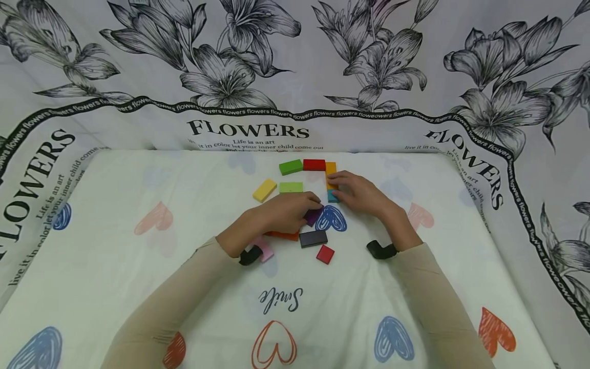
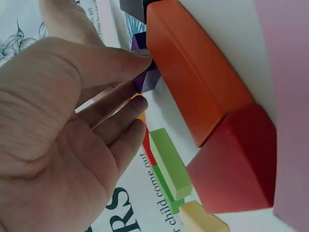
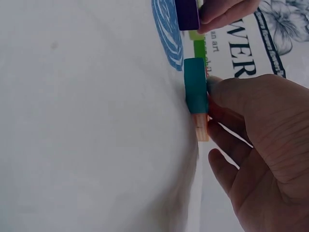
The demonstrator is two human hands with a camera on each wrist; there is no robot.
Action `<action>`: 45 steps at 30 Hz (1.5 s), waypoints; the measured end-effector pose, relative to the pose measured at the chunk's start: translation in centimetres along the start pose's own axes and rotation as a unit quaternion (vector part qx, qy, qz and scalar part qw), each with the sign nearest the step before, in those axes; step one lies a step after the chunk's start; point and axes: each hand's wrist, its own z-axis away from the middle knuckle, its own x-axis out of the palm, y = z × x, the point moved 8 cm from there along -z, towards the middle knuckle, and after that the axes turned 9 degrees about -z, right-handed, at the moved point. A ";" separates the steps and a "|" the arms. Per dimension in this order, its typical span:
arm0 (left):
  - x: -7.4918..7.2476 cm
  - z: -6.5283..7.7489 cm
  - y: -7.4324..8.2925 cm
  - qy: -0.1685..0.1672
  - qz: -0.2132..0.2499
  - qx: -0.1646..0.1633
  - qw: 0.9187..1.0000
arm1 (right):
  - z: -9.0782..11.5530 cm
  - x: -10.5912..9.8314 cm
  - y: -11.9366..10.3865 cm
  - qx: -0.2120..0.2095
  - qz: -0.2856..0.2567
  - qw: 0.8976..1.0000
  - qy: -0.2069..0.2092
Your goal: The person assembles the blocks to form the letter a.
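Observation:
My left hand (image 1: 288,211) pinches a purple block (image 1: 314,215) between thumb and fingertips, near the middle of the table. In the left wrist view the purple block (image 2: 148,81) is partly hidden by the thumb. My right hand (image 1: 361,193) rests beside a blue block (image 1: 333,196) and a yellow-orange block (image 1: 331,167), its fingers loosely bent. The right wrist view has the thumb against the teal-looking blue block (image 3: 195,84), with no finger around its far side. A red block (image 1: 314,165) and a green block (image 1: 291,167) continue the line leftward from the yellow-orange one.
Inside the line lies a light green block (image 1: 291,187), with a yellow block (image 1: 265,190) to its left. Nearer are an orange block (image 1: 285,236), a dark grey block (image 1: 314,239), a red square block (image 1: 325,254) and a pink piece (image 1: 266,250). A dark red block (image 2: 236,164) touches the orange one.

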 end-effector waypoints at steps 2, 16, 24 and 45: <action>0.0 0.1 0.1 -0.001 -0.004 0.000 1.000 | 0.0 0.1 -0.1 0.000 -0.005 1.000 0.000; -0.9 0.3 0.2 0.018 -0.038 -0.009 0.999 | -0.7 -0.3 -1.2 -0.018 0.004 1.000 -0.005; -0.9 -0.4 0.6 0.048 -0.052 0.003 0.997 | -0.4 -0.6 -0.6 -0.015 -0.008 1.000 -0.007; 0.6 -2.9 4.3 0.054 -0.115 0.018 0.992 | -0.2 -0.5 -0.1 -0.026 -0.004 1.000 -0.015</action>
